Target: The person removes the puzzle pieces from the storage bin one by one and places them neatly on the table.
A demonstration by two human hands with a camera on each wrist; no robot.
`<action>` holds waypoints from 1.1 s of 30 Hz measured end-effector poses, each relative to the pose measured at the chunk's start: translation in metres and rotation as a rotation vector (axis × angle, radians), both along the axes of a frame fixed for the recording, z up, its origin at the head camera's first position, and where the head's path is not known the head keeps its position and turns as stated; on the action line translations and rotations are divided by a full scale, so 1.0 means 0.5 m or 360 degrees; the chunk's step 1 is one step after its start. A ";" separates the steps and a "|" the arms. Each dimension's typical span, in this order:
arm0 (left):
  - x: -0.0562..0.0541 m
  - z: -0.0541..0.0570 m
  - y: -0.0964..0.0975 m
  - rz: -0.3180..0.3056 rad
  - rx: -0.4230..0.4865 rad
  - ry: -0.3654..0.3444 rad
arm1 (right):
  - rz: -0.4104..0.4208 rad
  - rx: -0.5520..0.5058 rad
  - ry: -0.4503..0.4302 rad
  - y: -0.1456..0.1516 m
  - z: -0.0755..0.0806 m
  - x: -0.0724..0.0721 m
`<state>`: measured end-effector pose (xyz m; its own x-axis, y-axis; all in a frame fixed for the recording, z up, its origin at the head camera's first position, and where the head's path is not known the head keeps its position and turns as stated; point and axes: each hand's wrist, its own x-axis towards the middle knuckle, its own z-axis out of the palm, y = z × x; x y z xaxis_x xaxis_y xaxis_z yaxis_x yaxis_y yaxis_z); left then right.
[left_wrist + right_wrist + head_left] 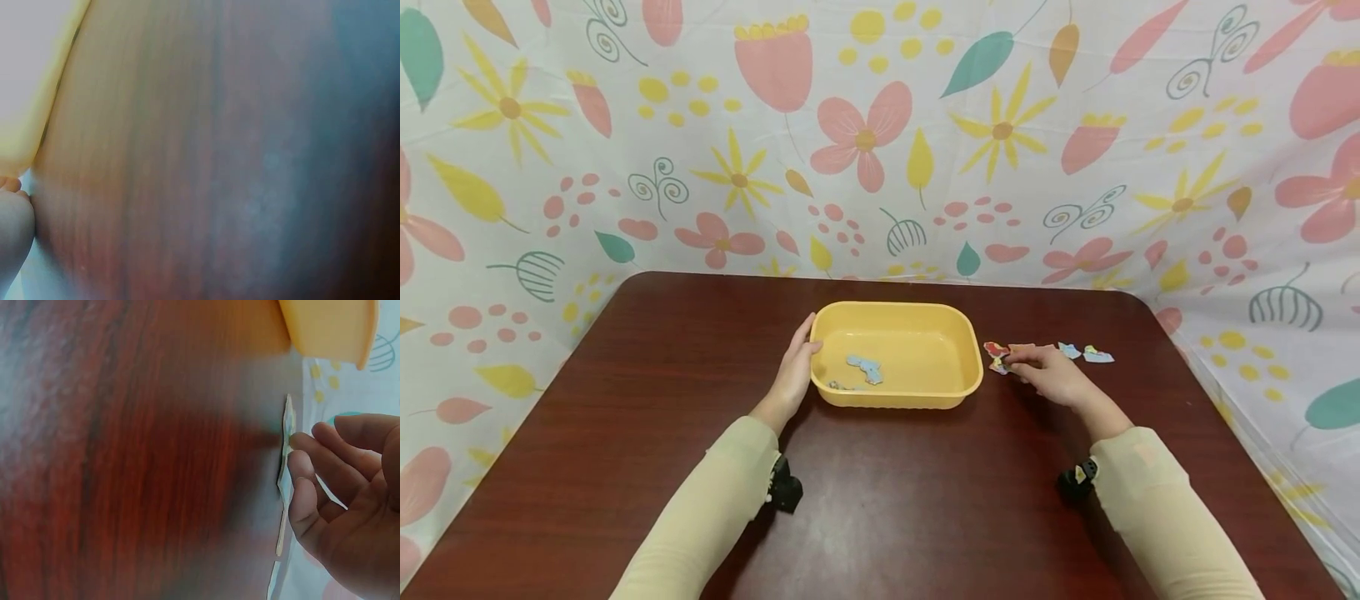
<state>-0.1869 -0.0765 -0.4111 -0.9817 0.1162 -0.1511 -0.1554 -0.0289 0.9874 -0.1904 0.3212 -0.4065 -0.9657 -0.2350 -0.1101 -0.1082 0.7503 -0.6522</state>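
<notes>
Grips tray (pixel 895 401) with left hand (pixel 792 367); half-bends right hand (pixel 1054 377), with red piece (pixel 996 349) at fingertips' ten o'clock; cannot tell if pinching.

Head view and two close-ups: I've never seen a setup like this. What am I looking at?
There is no machine: a person works bare-handed. The wide picture comes from a camera worn on the head, looking forward and down; the close-ups come from wrist cameras, left and right. On the brown table stands a yellow tray with flat blue pieces inside. More colourful pieces lie to its right. The left hand holds the tray's left side. The right hand has its fingertips at the pieces outside, thumb apart, apparently pinching none.
</notes>
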 end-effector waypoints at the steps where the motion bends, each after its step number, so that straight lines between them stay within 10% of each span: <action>1: 0.000 0.000 0.000 0.0003 0.0002 0.0000 | 0.0011 0.0014 0.0013 0.000 0.000 0.000; 12: -0.003 -0.003 -0.001 -0.0008 0.0000 -0.0006 | 0.0044 0.0091 0.0032 -0.002 0.002 0.003; 33: -0.035 -0.059 0.000 0.0056 -0.0012 0.0044 | -0.0088 -0.0442 0.0029 -0.096 0.084 -0.005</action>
<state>-0.2043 -0.0765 -0.4408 -0.9890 0.0802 -0.1246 -0.1271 -0.0263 0.9915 -0.1928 0.2731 -0.3644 -0.9791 -0.2009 -0.0311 -0.0861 0.5484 -0.8318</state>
